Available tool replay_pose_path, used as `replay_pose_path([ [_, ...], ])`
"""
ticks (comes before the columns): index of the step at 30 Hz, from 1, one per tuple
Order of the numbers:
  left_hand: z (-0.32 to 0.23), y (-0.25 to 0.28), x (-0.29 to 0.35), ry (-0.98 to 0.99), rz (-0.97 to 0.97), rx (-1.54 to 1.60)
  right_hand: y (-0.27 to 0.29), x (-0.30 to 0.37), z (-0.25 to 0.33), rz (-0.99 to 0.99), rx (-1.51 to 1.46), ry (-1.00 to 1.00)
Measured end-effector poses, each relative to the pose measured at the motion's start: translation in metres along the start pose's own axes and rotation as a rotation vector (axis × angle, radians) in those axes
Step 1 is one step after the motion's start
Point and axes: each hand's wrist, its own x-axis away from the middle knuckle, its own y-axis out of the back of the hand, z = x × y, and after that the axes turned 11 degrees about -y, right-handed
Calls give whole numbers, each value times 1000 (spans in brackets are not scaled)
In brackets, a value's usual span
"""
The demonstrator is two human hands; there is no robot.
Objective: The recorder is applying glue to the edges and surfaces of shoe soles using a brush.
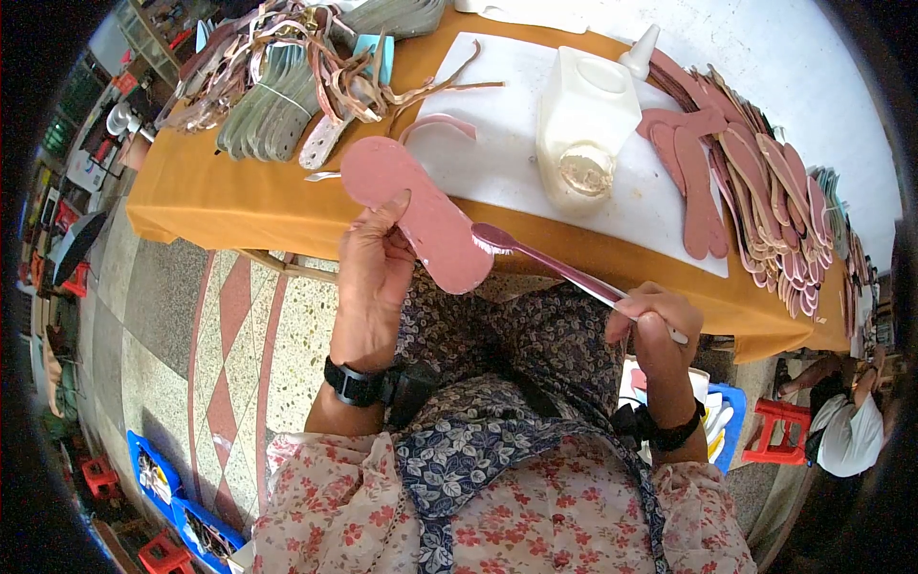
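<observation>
My left hand (380, 251) grips a pink shoe insole (421, 212) by its left edge, thumb on the upper face, and holds it tilted above my lap at the table's front edge. In my right hand (655, 323) is the handle of a long brush (559, 270) with a purplish head like a toothbrush's. Its white bristles meet or nearly meet the insole's right edge. Behind them, on a white board (478, 143), stands a whitish plastic bottle (588, 124) with a cut, crusted opening. A curved pink strip (445, 127) lies beside the insole.
Bundled grey soles (273, 113) and loose straps (335, 57) cover the table's left end. Several pink insoles (765, 191) are piled at the right. An orange cloth (182, 206) drapes the table edge. A red stool (779, 430) and another person (851, 426) are at the right.
</observation>
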Motion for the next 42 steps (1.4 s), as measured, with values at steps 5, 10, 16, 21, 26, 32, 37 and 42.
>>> replay_pose_path([
  [5, -2, -7, 4, 26, 59, -14, -1, -5, -8, -14, -61, -24],
  [10, 1, -8, 6, 27, 32, -2, -2, -10, -13, -1, -43, -60],
  [16, 8, 0, -1, -2, 34, 28, -1, -5, -13, -30, -85, -112],
  [21, 4, 9, -7, -142, -26, 15, 3, 1, 3, -66, -27, -100],
  [26, 1, 21, -10, -174, -26, -36, 12, -3, 14, -273, 281, -99],
  [32, -1, 26, -12, -180, -21, -32, 15, -21, 5, -341, 597, 106],
  [37, -3, 24, -10, -190, -76, -41, 13, -38, 0, -309, 735, 156],
  [42, -3, 29, -13, -171, -106, -40, 10, -56, -10, -262, 837, 219],
])
